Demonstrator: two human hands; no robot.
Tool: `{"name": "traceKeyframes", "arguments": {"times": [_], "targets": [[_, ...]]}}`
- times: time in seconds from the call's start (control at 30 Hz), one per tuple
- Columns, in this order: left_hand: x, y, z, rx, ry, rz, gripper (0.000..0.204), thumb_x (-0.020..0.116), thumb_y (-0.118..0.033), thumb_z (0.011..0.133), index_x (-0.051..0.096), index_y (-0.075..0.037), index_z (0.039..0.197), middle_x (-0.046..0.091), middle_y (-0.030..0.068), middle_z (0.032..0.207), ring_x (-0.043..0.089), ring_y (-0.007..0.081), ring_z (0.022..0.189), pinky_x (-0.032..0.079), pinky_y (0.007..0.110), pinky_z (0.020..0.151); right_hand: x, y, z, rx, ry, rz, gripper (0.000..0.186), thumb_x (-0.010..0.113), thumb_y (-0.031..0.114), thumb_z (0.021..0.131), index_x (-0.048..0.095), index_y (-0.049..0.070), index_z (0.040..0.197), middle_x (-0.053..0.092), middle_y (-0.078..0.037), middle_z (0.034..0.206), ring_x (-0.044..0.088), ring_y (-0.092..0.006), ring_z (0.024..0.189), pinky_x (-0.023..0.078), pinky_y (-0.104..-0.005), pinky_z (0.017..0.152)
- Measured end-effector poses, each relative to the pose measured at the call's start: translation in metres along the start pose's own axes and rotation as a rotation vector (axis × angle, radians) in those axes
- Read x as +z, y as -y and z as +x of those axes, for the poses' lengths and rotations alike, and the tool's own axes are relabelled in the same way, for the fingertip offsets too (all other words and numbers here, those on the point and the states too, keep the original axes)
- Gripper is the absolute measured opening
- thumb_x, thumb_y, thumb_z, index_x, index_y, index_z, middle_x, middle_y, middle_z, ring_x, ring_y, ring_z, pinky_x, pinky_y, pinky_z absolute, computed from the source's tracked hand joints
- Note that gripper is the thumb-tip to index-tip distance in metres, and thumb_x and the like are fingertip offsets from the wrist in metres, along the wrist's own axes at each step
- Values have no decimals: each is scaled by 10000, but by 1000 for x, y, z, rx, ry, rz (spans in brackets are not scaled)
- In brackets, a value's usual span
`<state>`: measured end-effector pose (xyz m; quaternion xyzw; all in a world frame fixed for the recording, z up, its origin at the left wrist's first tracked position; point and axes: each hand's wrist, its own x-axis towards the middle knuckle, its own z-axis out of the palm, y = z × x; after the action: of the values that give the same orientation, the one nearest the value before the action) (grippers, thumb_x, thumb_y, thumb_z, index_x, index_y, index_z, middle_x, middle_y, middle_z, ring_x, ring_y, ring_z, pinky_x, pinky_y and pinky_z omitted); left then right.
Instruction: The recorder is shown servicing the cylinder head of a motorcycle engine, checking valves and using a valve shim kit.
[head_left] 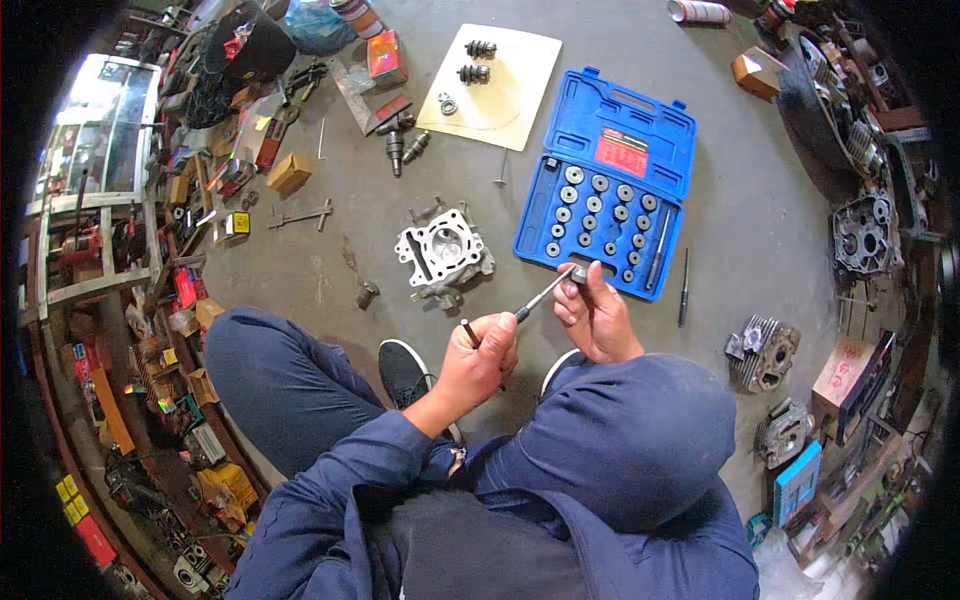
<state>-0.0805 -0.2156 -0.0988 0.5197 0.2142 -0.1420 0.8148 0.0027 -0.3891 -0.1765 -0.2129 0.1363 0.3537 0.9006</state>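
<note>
1. The left hand (482, 358) is closed in a fist around a slim tool (541, 297); a dark bar (470, 335) sticks out across the fist.
2. The right hand (600, 320) pinches a small metal part (578, 274) between thumb and fingers, fingertips pointing away from the body. The shaft slants from the left fist to this part; whether its tip goes inside, I cannot tell.
3. Both hands are apart, joined only through tool and part, above the shoes (405, 372). The left knee (275, 365) and right knee (640, 430) bound their sideways room; the right forearm is mostly hidden behind its knee.
4. Just beyond the right fingertips is the near edge of an open blue case (652, 130), the tightest margin; contact is unclear. A thin dark rod (685, 290) lies right of it.
5. Ahead of the left fist, across a strip of grey floor (365, 200), sits a cylinder head (440, 248).
6. Farther ahead lies a cream board (510, 105); well right of the hands, a finned casting (765, 352).
</note>
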Motion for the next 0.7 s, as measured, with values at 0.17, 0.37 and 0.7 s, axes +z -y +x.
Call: {"name": "traceKeyframes", "arguments": {"times": [0.17,0.37,0.7], "targets": [[2,-1,-5,-23,23,10,388,483,-331,993,395,-107,689,385,-8,536,326,93,443,269,266,409,-14,-4,5,-16,41,217,493,478,398,961,485,-28,1209,520,-18,829,437,-95,720,373,-237,613],[-4,2,-4,14,70,-20,341,474,-294,999,445,-92,725,390,-4,538,337,107,447,284,271,414,-3,0,-1,-56,69,144,489,529,352,946,486,-51,1219,542,-6,835,441,-87,734,399,-227,616],[3,-4,-5,264,81,456,394,559,-184,956,413,-14,631,305,22,538,276,85,518,247,305,453,13,-2,-8,167,91,-205,432,467,336,992,552,-64,1130,539,-1,743,437,-79,636,373,-231,568]]}}
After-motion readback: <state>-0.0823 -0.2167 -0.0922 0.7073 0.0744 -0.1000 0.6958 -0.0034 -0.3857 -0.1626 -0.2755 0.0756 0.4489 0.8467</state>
